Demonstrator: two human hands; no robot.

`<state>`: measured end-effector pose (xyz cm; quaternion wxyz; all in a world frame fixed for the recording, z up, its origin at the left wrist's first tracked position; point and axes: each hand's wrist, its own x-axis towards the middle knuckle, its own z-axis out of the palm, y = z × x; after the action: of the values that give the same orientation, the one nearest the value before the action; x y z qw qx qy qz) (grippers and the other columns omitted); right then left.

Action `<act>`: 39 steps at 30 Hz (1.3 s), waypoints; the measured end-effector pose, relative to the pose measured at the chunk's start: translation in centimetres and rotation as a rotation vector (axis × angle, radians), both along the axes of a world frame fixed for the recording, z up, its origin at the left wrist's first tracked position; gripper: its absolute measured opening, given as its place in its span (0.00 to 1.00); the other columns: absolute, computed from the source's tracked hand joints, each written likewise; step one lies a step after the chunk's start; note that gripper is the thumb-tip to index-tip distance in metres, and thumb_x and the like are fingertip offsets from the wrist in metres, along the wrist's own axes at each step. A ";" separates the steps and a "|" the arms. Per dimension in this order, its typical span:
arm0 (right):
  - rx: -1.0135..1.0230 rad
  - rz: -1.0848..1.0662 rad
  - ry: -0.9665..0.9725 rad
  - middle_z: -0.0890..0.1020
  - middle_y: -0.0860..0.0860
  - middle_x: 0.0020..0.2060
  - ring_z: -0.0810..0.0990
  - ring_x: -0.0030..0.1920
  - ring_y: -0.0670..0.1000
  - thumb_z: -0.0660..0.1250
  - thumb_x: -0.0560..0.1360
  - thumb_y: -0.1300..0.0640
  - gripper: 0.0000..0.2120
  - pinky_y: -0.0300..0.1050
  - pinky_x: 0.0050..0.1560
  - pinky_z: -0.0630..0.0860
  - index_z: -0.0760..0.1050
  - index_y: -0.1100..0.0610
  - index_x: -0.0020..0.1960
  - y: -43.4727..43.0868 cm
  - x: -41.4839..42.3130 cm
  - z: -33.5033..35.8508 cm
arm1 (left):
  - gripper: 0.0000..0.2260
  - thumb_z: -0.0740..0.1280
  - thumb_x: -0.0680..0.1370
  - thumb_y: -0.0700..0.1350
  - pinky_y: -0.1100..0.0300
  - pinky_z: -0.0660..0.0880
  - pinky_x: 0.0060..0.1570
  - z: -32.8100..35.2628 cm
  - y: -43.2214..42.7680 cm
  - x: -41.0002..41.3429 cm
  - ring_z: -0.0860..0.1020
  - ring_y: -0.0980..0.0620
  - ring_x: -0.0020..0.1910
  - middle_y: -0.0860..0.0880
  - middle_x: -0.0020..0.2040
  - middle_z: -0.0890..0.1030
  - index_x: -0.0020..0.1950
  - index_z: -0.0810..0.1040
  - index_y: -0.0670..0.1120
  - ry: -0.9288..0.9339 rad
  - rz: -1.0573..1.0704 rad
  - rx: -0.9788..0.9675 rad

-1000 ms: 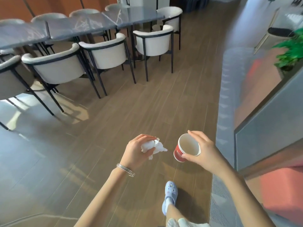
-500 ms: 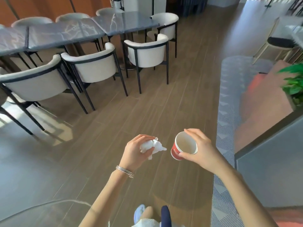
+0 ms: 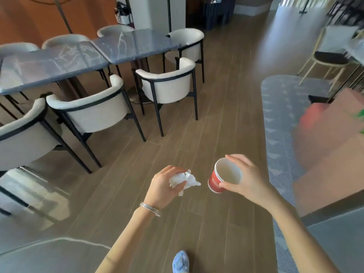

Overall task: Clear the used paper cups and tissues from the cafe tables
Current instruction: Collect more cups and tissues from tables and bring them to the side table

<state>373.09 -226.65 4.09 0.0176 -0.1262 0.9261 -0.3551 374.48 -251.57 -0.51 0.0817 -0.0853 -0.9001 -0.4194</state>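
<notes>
Left hand point(image 3: 162, 187): fingers curled tight round crumpled white paper tissue point(image 3: 183, 181), creased edges protruding toward 3 o'clock. Thin metal bangles point(image 3: 150, 209) on wrist.
Right hand point(image 3: 246, 180): clamped on red paper cup point(image 3: 223, 178), thumb on printed wall, fingers over rim at 12 o'clock; white interior, tilted.
Both held above wood-plank floor point(image 3: 206, 123).
Dark marble-veined table point(image 3: 82, 60) at 10 o'clock, cream curved-back chairs point(image 3: 167, 83) around.

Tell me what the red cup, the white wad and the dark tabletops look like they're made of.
Red cup: seemingly paper, matte, with a thin rolled rim and plain white inside. White wad: tissue, crumpled and soft-edged. Tabletops: glossy dark stone, probably marble or a lookalike, with pale veins and window glare.
</notes>
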 end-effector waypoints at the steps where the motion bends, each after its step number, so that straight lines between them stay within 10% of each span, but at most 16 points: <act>1: -0.004 -0.009 0.017 0.66 0.36 0.61 0.66 0.58 0.35 0.75 0.63 0.47 0.37 0.32 0.56 0.61 0.66 0.50 0.69 -0.4 -1.8 0.3 | 0.12 0.73 0.70 0.41 0.73 0.70 0.42 0.4 -0.4 -2.1 0.77 0.61 0.43 0.60 0.47 0.79 0.52 0.81 0.51 0.005 -0.011 0.002; 39: 0.068 -0.046 -0.102 0.64 0.39 0.68 0.67 0.64 0.42 0.74 0.65 0.46 0.38 0.41 0.61 0.67 0.63 0.49 0.71 7.3 -67.9 -2.4 | 0.12 0.73 0.70 0.41 0.58 0.76 0.45 -2.1 7.4 -69.4 0.78 0.58 0.47 0.56 0.49 0.81 0.52 0.81 0.50 -0.054 -0.062 0.055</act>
<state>305.18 -219.32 1.68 0.0607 -0.0861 0.9381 -0.3299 305.11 -244.15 -2.65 0.0465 -0.0996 -0.8871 -0.4483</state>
